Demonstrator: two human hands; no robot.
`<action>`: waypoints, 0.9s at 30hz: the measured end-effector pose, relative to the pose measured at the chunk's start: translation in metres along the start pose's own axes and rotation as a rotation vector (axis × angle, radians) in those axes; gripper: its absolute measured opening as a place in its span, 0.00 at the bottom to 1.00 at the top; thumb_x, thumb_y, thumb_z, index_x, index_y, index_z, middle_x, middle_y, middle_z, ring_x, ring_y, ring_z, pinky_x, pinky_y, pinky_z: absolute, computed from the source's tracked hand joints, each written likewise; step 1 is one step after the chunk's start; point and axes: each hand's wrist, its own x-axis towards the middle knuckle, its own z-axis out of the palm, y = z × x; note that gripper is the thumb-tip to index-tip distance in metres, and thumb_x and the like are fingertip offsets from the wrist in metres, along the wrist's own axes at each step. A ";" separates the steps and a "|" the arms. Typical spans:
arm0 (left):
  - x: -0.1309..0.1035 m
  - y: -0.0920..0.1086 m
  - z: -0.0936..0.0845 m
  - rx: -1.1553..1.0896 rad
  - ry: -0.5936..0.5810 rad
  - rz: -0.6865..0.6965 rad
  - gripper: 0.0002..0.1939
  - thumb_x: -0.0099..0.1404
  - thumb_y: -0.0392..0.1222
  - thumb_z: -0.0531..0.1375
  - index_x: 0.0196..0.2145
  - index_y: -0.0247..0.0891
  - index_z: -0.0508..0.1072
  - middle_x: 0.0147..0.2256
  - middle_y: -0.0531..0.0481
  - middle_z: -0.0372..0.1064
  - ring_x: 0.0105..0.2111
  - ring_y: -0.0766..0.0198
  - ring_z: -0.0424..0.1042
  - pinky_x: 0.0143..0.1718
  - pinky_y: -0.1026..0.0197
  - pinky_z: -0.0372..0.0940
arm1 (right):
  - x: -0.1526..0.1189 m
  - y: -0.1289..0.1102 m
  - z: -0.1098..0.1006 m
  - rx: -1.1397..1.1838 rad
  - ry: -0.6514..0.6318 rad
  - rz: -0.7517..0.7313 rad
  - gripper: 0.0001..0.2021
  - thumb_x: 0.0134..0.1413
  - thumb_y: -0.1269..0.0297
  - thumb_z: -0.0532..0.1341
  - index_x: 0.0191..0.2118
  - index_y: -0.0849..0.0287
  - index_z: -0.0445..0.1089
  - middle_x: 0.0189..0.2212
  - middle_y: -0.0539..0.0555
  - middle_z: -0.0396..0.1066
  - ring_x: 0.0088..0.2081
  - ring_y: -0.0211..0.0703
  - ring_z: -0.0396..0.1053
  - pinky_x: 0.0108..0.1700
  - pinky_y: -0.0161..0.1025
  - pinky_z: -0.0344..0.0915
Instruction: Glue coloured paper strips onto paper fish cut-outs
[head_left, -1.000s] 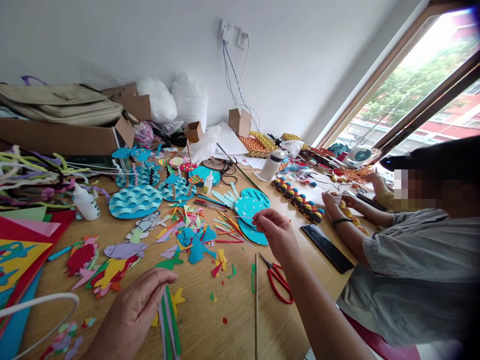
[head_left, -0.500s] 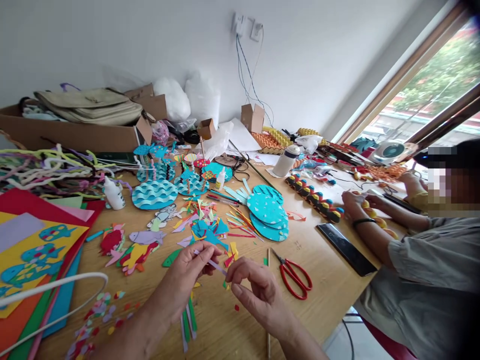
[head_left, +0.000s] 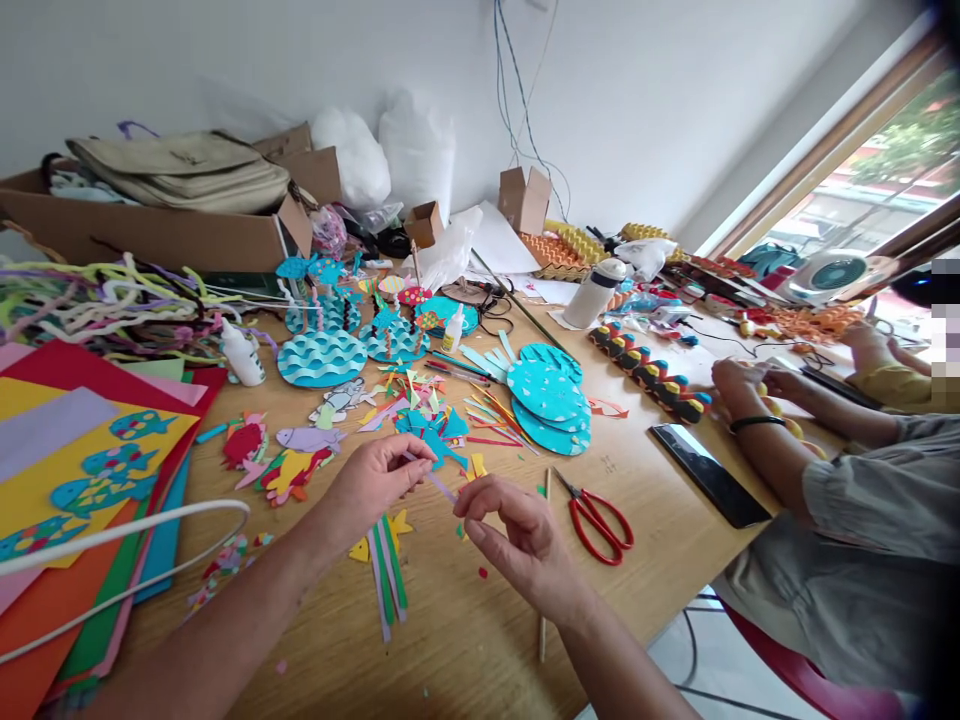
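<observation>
A thin light purple paper strip [head_left: 441, 486] spans the gap between my two hands. My left hand [head_left: 386, 478] pinches its left end between thumb and fingers. At the strip's other end my right hand [head_left: 514, 535] has its fingers curled around the tip, thumb just below. Under my left hand lie green and purple paper strips [head_left: 388, 580] and yellow paper pieces [head_left: 360, 550]. Blue paper scraps [head_left: 431, 432] are just beyond my hands. To the right of my right hand rest red-handled scissors [head_left: 600, 525] and a thin wooden stick [head_left: 546, 590].
Coloured paper sheets [head_left: 172, 415] and a white cable [head_left: 150, 520] lie left. Glue bottles [head_left: 242, 355], blue discs [head_left: 550, 400] and paper fish stand farther back. A phone [head_left: 705, 475] lies right, near another person's arms [head_left: 765, 415].
The view has shifted, so the table items sit higher and slightly right. My left hand has moved a little away from my right hand, and more of the strip shows between them.
</observation>
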 end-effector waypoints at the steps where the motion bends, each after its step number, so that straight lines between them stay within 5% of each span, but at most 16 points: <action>1: 0.000 0.000 -0.001 0.008 0.000 0.005 0.10 0.49 0.46 0.56 0.27 0.36 0.69 0.21 0.57 0.61 0.20 0.70 0.57 0.22 0.66 0.52 | 0.000 0.000 0.001 -0.007 -0.001 0.001 0.05 0.54 0.68 0.55 0.28 0.58 0.63 0.29 0.53 0.67 0.34 0.39 0.66 0.38 0.37 0.62; 9: 0.000 -0.011 -0.017 0.088 -0.040 -0.036 0.08 0.49 0.45 0.57 0.21 0.37 0.67 0.17 0.59 0.57 0.19 0.70 0.55 0.21 0.67 0.50 | -0.009 -0.001 0.007 0.051 -0.022 0.087 0.05 0.55 0.66 0.56 0.31 0.59 0.66 0.32 0.54 0.67 0.36 0.40 0.66 0.38 0.37 0.63; 13: -0.005 -0.015 -0.025 0.053 -0.125 -0.112 0.11 0.48 0.48 0.56 0.22 0.37 0.66 0.17 0.59 0.57 0.18 0.70 0.57 0.20 0.66 0.53 | -0.020 0.012 0.013 0.016 0.178 0.191 0.03 0.54 0.67 0.55 0.33 0.57 0.65 0.29 0.51 0.65 0.28 0.35 0.64 0.29 0.32 0.63; 16: -0.009 -0.013 -0.026 0.026 -0.178 -0.142 0.12 0.48 0.49 0.56 0.23 0.37 0.65 0.17 0.58 0.57 0.18 0.70 0.57 0.20 0.66 0.55 | -0.024 0.022 0.019 -0.233 0.213 0.081 0.07 0.54 0.73 0.53 0.37 0.56 0.64 0.30 0.51 0.66 0.29 0.35 0.65 0.30 0.32 0.63; 20: -0.013 -0.009 -0.023 0.032 -0.219 -0.144 0.12 0.49 0.49 0.56 0.23 0.36 0.66 0.19 0.57 0.60 0.19 0.70 0.58 0.21 0.66 0.55 | -0.022 0.023 0.026 -0.485 0.059 -0.131 0.14 0.54 0.77 0.51 0.45 0.56 0.63 0.38 0.56 0.67 0.39 0.39 0.65 0.37 0.35 0.64; 27: -0.011 -0.018 -0.020 0.115 -0.251 -0.134 0.11 0.49 0.47 0.54 0.25 0.36 0.68 0.19 0.56 0.61 0.19 0.69 0.60 0.22 0.67 0.56 | -0.016 0.017 0.032 -0.578 -0.035 -0.226 0.09 0.56 0.74 0.51 0.36 0.59 0.68 0.30 0.53 0.69 0.31 0.37 0.64 0.32 0.34 0.62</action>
